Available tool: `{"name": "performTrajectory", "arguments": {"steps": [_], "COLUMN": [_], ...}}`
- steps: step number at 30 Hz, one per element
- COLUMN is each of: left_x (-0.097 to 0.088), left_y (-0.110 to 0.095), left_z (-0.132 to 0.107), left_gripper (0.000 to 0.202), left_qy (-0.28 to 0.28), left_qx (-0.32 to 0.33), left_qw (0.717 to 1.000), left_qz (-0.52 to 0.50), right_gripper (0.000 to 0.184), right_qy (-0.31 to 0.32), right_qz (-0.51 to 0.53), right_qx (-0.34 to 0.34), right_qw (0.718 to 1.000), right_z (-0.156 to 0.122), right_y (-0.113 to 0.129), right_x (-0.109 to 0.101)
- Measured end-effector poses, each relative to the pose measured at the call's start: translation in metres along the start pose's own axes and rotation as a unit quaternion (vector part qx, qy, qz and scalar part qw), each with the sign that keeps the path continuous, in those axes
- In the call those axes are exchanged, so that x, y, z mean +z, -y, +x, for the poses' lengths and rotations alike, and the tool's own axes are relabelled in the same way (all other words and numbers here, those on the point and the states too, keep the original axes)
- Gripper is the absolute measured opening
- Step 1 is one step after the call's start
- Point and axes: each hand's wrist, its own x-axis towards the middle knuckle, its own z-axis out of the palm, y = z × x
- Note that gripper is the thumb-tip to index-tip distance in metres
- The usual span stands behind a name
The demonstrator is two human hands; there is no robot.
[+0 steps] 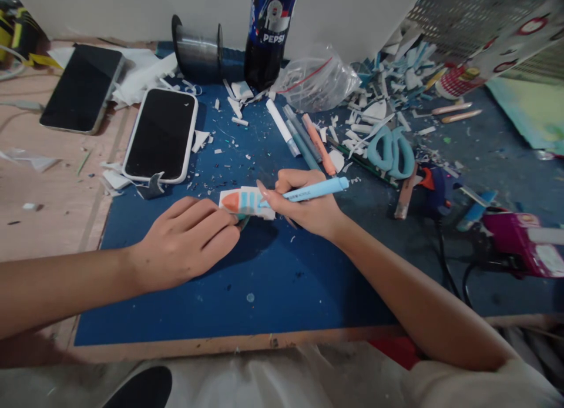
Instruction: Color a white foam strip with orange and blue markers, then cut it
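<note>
My right hand is closed around a light blue acrylic marker, its tip end down on a small white foam piece. That piece bears an orange pointed patch and light blue stripes, like a rocket shape. My left hand has its fingers curled over the piece's left end and grips it just above the blue mat. Something teal shows under the piece by my left fingertips; what it is I cannot make out. My right fingers hide the piece's right part.
Two phones lie at left. Behind stand a wire spool, a Pepsi bottle and a plastic bag. Several markers, blue-handled scissors and foam scraps lie beyond my right hand. A glue gun with a cord is at right.
</note>
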Motion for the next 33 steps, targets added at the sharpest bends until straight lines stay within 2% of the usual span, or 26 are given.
{"name": "performTrajectory", "arguments": {"steps": [9,15,22,26,33], "left_x": [-0.0031,-0.0012,-0.0015,-0.0026,-0.0012], "left_y": [-0.0001,-0.0001,0.0000,0.0001,0.0009], "left_z": [0.0002,0.0011,-0.0001,0.0004,-0.0011], "left_gripper": [0.024,0.023,0.022,0.022,0.022], "left_qy": [-0.001,-0.001,-0.001,-0.001,-0.001], "left_qx": [0.001,0.004,0.002,0.005,0.008], "left_qw": [1.000,1.000,1.000,1.000,1.000], "left_qz": [0.006,0.006,0.003,0.004,0.009], "right_gripper": [0.038,0.040,0.039,0.040,0.039], "right_qy": [-0.027,0.008,-0.062,-0.061,-0.060], "right_qz": [-0.018,-0.002,-0.047,-0.069,-0.046], "right_qx": [0.012,0.002,0.008,0.003,0.001], "right_qw": [0.999,1.000,0.997,0.996,0.997], "right_z": [-0.0004,-0.0008,-0.0002,0.0004,0.0010], "right_y": [0.0003,-0.0003,0.0017,0.0045,0.0010], "right_x": [0.0005,-0.0004,0.0000,0.0002,0.0012]}}
